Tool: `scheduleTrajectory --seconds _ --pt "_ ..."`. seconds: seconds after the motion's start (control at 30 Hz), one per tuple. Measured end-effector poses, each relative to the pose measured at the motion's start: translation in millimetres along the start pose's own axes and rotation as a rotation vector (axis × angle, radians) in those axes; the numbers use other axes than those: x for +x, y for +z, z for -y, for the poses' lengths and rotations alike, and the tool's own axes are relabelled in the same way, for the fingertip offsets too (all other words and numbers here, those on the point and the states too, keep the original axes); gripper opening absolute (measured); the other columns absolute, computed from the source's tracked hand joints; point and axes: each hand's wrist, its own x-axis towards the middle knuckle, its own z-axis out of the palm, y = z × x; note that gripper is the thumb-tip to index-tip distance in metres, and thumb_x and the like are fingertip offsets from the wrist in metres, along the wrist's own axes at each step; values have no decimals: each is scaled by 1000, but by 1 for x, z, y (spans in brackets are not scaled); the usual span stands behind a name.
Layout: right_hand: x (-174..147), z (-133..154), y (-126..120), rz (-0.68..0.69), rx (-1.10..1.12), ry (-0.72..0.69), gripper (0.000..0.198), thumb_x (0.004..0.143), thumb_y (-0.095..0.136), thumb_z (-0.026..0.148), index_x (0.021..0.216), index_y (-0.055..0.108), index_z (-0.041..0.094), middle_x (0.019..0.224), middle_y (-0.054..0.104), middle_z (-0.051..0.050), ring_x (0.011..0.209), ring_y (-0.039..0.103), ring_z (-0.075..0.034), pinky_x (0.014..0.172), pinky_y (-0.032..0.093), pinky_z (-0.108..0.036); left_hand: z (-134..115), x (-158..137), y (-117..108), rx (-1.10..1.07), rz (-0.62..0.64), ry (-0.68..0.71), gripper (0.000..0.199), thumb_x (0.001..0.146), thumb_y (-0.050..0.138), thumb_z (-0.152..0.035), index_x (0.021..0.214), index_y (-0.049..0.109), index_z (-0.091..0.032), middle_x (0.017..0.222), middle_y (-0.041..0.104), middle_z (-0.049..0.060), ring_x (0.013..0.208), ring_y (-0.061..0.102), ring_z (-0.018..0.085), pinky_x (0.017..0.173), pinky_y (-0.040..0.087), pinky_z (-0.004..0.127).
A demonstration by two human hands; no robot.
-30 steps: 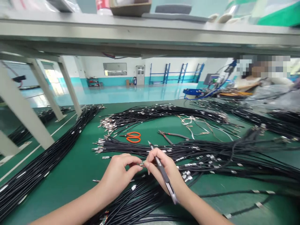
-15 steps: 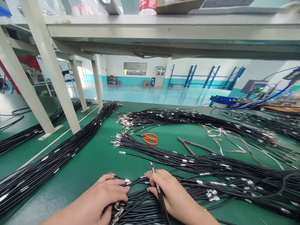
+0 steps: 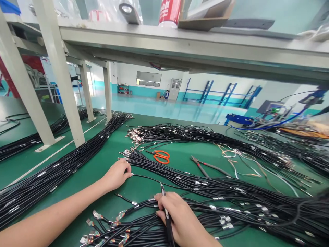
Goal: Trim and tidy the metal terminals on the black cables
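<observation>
My left hand (image 3: 118, 174) is closed, with its fingers curled over the end of a single black cable (image 3: 146, 178); that end is hidden beneath them. My right hand (image 3: 177, 212) grips a slim black craft knife (image 3: 166, 209), its pointed tip sticking up past the thumb. The same hand's fingertips also touch a black cable with silver sleeves (image 3: 142, 203). Under and left of the right hand spreads a bundle of black cables (image 3: 144, 226) with metal connectors and coloured wires at their ends. Just beyond the left hand are the silver-tipped ends of another cable bundle (image 3: 154, 165).
Orange-handled scissors (image 3: 161, 157) and cutting pliers (image 3: 205, 165) lie on the green table (image 3: 102, 164). More cable bundles (image 3: 84, 154) run along the left and back. A pale shelf frame (image 3: 58, 75) stands over the table, its legs at left. Loose white wires (image 3: 239, 157) lie at right.
My left hand has left the near bundle and moved up and away to the single cable's end. My right hand stays nearly in place with the knife. The view has tilted slightly.
</observation>
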Motion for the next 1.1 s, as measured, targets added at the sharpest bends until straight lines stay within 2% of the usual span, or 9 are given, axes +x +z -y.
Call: scheduleTrajectory --seconds 0.1,0.2,0.27,0.33,0.47,0.67,0.83,0.97,1.1 --pt "-1 0 -1 -18 41 6 13 77 46 9 78 45 21 86 60 -4 80 54 -19 70 42 -32 -17 5 2 -129 25 -11 18 75 49 -34 70 53 -18 67 59 3 67 57 18 67 46 32" --pt "-1 -1 -4 -94 170 0 11 79 48 11 79 45 22 92 62 -5 87 56 -19 75 42 -31 -47 11 7 -492 -16 -18 23 83 41 -39 82 48 -17 86 63 8 82 61 18 74 47 33" --pt "-2 -3 -9 -238 282 6 8 81 48 15 79 44 22 96 61 -6 92 56 -18 78 42 -30 -68 13 16 -779 -12 0 22 82 44 -40 81 45 -18 85 64 7 82 61 18 76 46 34" --pt "-4 -4 -15 -436 376 46 7 83 47 18 78 43 22 95 60 -5 87 56 -16 76 42 -28 -85 12 29 -875 42 51 18 81 47 -37 79 45 -19 69 63 2 66 60 15 69 47 30" --pt "-6 -4 -28 -684 491 208 10 83 47 25 76 40 22 70 52 1 61 49 -12 57 39 -23 -102 -3 56 -592 125 145 8 78 54 -26 76 51 -19 52 53 -6 49 49 10 55 41 21" --pt "-7 2 -32 -636 660 273 14 83 46 27 75 36 21 63 37 5 54 35 -10 50 32 -22 -100 -24 74 -216 180 328 9 75 59 -24 69 58 -17 63 59 -2 61 52 11 60 40 20" --pt "-7 0 -32 -627 743 201 9 85 42 20 80 35 23 72 40 3 60 37 -10 56 35 -23 -95 -25 76 -163 142 342 12 78 56 -26 77 65 -19 60 61 -1 55 53 11 55 40 20" --pt "-5 -4 -34 -624 800 151 12 87 39 17 81 32 24 73 40 4 63 39 -10 59 35 -23 -93 -22 73 -193 166 281 21 79 53 -26 63 64 -18 57 60 0 55 53 12 56 40 21" --pt "-4 -4 -34 -629 787 140 13 88 39 16 81 32 24 73 40 4 65 40 -11 62 36 -24 -96 -21 70 -316 177 220 12 75 56 -22 81 66 -19 74 64 2 68 57 15 65 44 23"
